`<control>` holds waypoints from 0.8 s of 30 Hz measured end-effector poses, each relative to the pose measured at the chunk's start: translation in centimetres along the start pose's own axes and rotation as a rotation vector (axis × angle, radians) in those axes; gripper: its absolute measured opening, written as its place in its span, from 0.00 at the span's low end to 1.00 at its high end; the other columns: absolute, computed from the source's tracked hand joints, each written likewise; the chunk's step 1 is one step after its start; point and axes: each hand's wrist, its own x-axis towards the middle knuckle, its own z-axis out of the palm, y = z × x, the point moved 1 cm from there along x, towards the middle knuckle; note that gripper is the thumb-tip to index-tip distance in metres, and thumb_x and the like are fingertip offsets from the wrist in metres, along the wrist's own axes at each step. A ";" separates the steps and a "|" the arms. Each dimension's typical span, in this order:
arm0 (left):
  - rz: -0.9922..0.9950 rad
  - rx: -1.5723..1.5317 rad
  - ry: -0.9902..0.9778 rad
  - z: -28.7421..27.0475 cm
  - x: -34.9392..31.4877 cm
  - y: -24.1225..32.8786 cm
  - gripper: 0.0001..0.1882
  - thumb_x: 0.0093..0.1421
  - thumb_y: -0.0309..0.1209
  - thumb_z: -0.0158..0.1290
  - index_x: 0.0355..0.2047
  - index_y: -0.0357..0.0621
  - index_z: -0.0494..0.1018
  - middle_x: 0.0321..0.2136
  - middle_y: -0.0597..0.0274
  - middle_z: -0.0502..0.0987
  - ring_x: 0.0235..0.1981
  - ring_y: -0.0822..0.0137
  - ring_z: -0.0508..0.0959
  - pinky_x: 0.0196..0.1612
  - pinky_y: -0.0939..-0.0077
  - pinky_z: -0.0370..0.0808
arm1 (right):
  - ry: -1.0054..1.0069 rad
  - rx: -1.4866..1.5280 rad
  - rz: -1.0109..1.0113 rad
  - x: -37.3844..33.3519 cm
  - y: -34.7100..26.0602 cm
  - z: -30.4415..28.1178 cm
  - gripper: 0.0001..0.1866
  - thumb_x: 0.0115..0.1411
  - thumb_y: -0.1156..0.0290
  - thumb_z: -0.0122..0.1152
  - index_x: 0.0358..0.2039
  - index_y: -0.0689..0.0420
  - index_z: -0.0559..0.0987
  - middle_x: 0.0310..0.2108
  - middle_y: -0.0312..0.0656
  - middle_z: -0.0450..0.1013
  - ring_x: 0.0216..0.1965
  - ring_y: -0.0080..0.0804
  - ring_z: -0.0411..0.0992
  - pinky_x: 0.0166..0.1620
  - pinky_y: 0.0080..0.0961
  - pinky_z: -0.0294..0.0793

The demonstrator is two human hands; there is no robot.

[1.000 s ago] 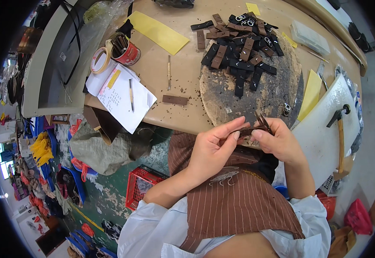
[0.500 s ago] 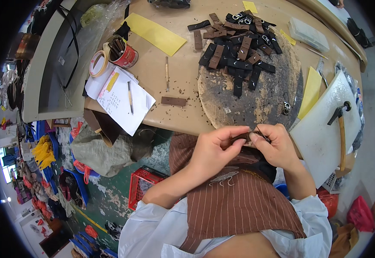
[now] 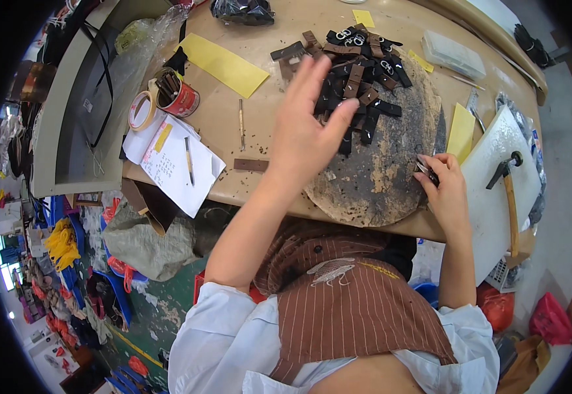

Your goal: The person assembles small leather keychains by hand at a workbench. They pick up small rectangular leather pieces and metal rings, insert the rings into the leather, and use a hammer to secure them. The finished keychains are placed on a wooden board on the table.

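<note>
A pile of short black and brown straps (image 3: 355, 79), some with silver metal rings, lies on a round, worn board (image 3: 378, 190). My left hand (image 3: 312, 125) is over the pile's left side, its fingers spread and slightly blurred, with no strap visible in its grasp. It hides part of the pile. At the board's right edge my right hand (image 3: 449, 190) pinches a small silver metal clasp (image 3: 425, 168) between thumb and fingers. The fingers cover much of the clasp. A lone brown strap (image 3: 251, 165) lies left of the board.
A pointed tool (image 3: 241, 125), a red tin (image 3: 179, 100) of brown strips, a tape roll (image 3: 143, 110) and a notebook (image 3: 184, 157) with a pen lie left. On the right are a hammer (image 3: 510, 203) on a white slab (image 3: 480, 217), yellow paper (image 3: 460, 141) and a clear box (image 3: 453, 55).
My hands have parted from the dark brown piece they held together near the table edge. The left went up to the pile and opened; the right moved to the clasp on the board.
</note>
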 end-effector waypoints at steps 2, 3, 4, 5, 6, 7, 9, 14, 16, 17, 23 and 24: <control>-0.003 -0.034 -0.085 0.4 -1.8 -0.1 0.23 0.51 0.30 0.57 0.46 0.36 0.68 0.48 0.40 0.68 0.52 0.52 0.68 0.53 0.69 0.65 | -0.084 0.076 0.075 0.4 -0.1 -0.3 0.14 0.46 0.78 0.63 0.35 0.63 0.74 0.32 0.46 0.67 0.33 0.40 0.69 0.37 0.28 0.69; -0.113 -0.146 -0.192 0.9 -3.6 -0.4 0.22 0.53 0.28 0.54 0.48 0.35 0.66 0.49 0.46 0.68 0.52 0.58 0.68 0.54 0.71 0.64 | -0.127 0.115 0.111 0.6 -0.1 -0.4 0.14 0.46 0.78 0.63 0.35 0.63 0.73 0.31 0.46 0.67 0.33 0.40 0.69 0.37 0.28 0.68; -0.226 -0.255 -0.299 1.3 -5.4 -0.5 0.21 0.56 0.25 0.52 0.50 0.34 0.64 0.49 0.52 0.69 0.52 0.65 0.68 0.54 0.73 0.64 | -0.148 0.126 0.094 0.8 0.0 -0.5 0.14 0.45 0.78 0.63 0.34 0.63 0.72 0.31 0.46 0.67 0.33 0.39 0.69 0.37 0.28 0.68; -0.375 -0.402 -0.353 1.6 -6.9 0.1 0.20 0.57 0.25 0.51 0.50 0.34 0.65 0.47 0.53 0.70 0.50 0.66 0.69 0.53 0.74 0.65 | -0.172 0.135 0.074 1.1 0.3 -0.5 0.14 0.45 0.79 0.63 0.33 0.63 0.72 0.31 0.46 0.67 0.32 0.39 0.68 0.38 0.28 0.68; -0.524 -0.550 -0.404 1.7 -8.2 0.7 0.18 0.58 0.24 0.49 0.50 0.34 0.65 0.46 0.54 0.71 0.48 0.67 0.71 0.51 0.76 0.67 | -0.195 0.143 0.054 1.2 0.5 -0.5 0.14 0.44 0.79 0.63 0.33 0.63 0.71 0.31 0.46 0.67 0.32 0.39 0.68 0.38 0.28 0.68; -0.584 -0.611 -0.441 1.6 -9.0 1.3 0.18 0.59 0.25 0.48 0.50 0.34 0.64 0.46 0.54 0.71 0.48 0.67 0.72 0.50 0.76 0.68 | -0.210 0.150 0.043 1.4 0.6 -0.6 0.14 0.44 0.79 0.63 0.32 0.63 0.71 0.30 0.45 0.67 0.32 0.38 0.68 0.37 0.27 0.68; -0.702 -0.738 -0.514 1.4 -10.0 2.3 0.18 0.60 0.25 0.47 0.50 0.34 0.64 0.45 0.54 0.72 0.46 0.68 0.73 0.49 0.77 0.69 | -0.238 0.162 0.022 1.8 0.4 -0.6 0.13 0.43 0.80 0.63 0.30 0.63 0.72 0.29 0.44 0.67 0.32 0.36 0.68 0.37 0.25 0.67; -1.011 -1.027 -0.604 0.7 -10.6 2.4 0.20 0.62 0.31 0.46 0.52 0.35 0.62 0.44 0.54 0.72 0.44 0.67 0.74 0.46 0.75 0.72 | -0.462 0.374 -0.096 1.4 -3.1 -1.2 0.08 0.41 0.81 0.64 0.21 0.60 0.74 0.25 0.38 0.67 0.28 0.27 0.67 0.31 0.21 0.67; -1.122 -1.171 -0.674 0.3 -10.4 2.5 0.20 0.62 0.32 0.47 0.52 0.36 0.61 0.43 0.55 0.72 0.43 0.67 0.75 0.45 0.75 0.73 | -0.559 0.570 -0.316 0.4 -4.7 -1.2 0.07 0.40 0.79 0.67 0.20 0.57 0.76 0.23 0.34 0.66 0.25 0.23 0.67 0.26 0.19 0.66; -1.134 -1.186 -0.696 0.1 -10.3 2.7 0.18 0.60 0.29 0.50 0.49 0.36 0.64 0.39 0.57 0.74 0.39 0.68 0.76 0.43 0.77 0.75 | -0.583 0.599 -0.395 -0.1 -4.9 -0.9 0.07 0.40 0.78 0.67 0.21 0.56 0.77 0.24 0.34 0.66 0.26 0.23 0.67 0.26 0.19 0.66; -1.019 -1.102 -0.435 -0.4 -10.5 3.0 0.09 0.56 0.24 0.53 0.37 0.37 0.70 0.30 0.59 0.76 0.32 0.72 0.78 0.38 0.81 0.77 | -0.374 0.630 -0.286 -0.7 -6.8 -0.6 0.13 0.42 0.75 0.69 0.31 0.57 0.77 0.30 0.38 0.66 0.26 0.22 0.67 0.27 0.16 0.65; -1.011 -1.099 -0.408 -0.5 -10.5 3.2 0.09 0.56 0.24 0.53 0.37 0.37 0.70 0.30 0.59 0.76 0.32 0.72 0.78 0.37 0.81 0.77 | -0.342 0.626 -0.218 -0.8 -6.8 -0.5 0.15 0.42 0.75 0.69 0.33 0.57 0.77 0.31 0.39 0.67 0.26 0.22 0.67 0.26 0.16 0.65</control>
